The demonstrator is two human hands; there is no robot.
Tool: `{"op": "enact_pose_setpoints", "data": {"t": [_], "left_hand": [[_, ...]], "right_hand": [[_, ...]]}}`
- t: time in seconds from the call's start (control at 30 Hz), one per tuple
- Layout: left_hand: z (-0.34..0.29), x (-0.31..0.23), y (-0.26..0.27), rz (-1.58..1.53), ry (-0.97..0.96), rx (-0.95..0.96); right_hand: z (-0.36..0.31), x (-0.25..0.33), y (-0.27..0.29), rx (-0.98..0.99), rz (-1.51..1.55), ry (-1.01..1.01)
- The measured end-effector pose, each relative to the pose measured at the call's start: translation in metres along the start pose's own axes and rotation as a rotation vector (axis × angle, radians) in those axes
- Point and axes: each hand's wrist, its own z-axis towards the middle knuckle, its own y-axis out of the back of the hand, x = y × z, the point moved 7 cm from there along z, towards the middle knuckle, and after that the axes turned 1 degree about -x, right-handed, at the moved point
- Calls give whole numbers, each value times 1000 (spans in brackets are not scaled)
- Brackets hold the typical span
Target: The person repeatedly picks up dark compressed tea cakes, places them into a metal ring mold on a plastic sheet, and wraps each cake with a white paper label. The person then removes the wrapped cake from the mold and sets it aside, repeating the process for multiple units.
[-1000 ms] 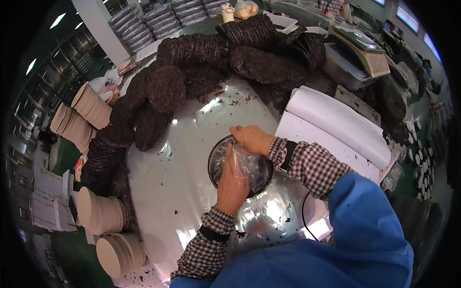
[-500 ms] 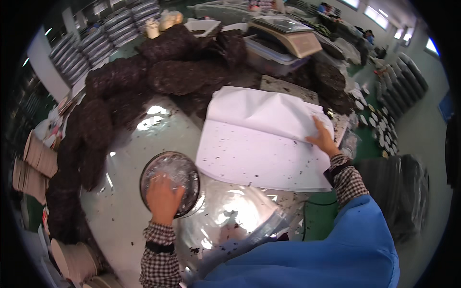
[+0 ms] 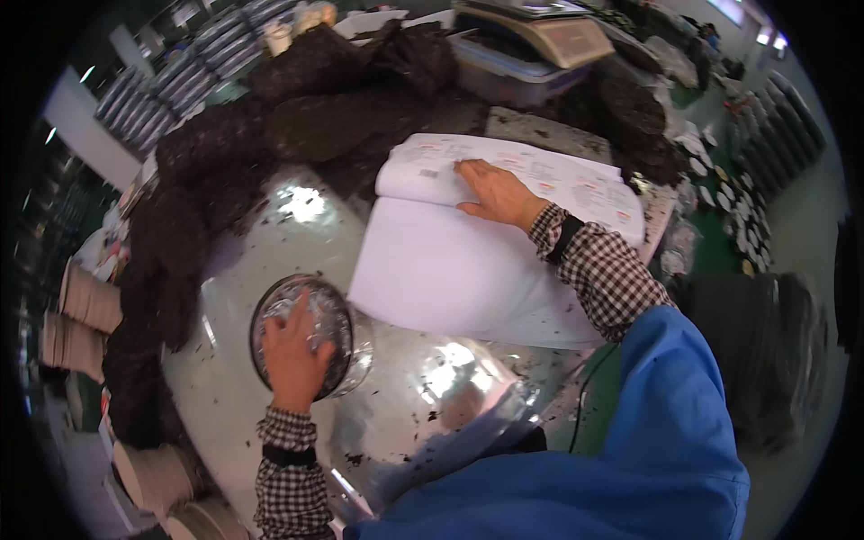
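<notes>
A shiny metal worktop (image 3: 270, 225) fills the middle, with dark round cakes (image 3: 342, 117) heaped along its far edge, a weighing scale (image 3: 549, 31) beyond them, and green floor (image 3: 720, 234) to its right.

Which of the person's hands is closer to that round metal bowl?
Left. The left hand lies flat on the round metal bowl, touching it; the right hand rests on the stack of white paper sheets, apart from it.

A round metal bowl (image 3: 301, 335) is set on the steel table (image 3: 423, 405), covered by the left hand (image 3: 292, 355). At two o'clock of it a paper stack (image 3: 468, 261) is lain, the right hand (image 3: 499, 193) upon it. Dark cakes (image 3: 306, 117) are piled at twelve o'clock.
</notes>
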Motion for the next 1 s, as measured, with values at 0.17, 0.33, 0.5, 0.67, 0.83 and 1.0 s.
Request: {"op": "enact_pose_setpoints", "data": {"t": [0.17, 0.33, 0.5, 0.67, 0.83, 1.0], "left_hand": [[-4, -4, 5, 9, 51, -42], [-5, 5, -2, -150, 102, -51], [-5, 14, -10, -218, 164, -27], [-8, 19, -8, -235, 164, -40], [-7, 17, -4, -237, 141, -61], [-13, 18, -6, -239, 142, -83]], "right_hand": [[53, 40, -76, 283, -290, -9], [57, 11, -53, 82, 93, -142], [71, -48, -55, -15, 426, -555], [75, 22, -76, 676, -201, -183], [80, 21, -74, 463, -104, 4], [86, -11, -57, 183, 288, -245]]}}
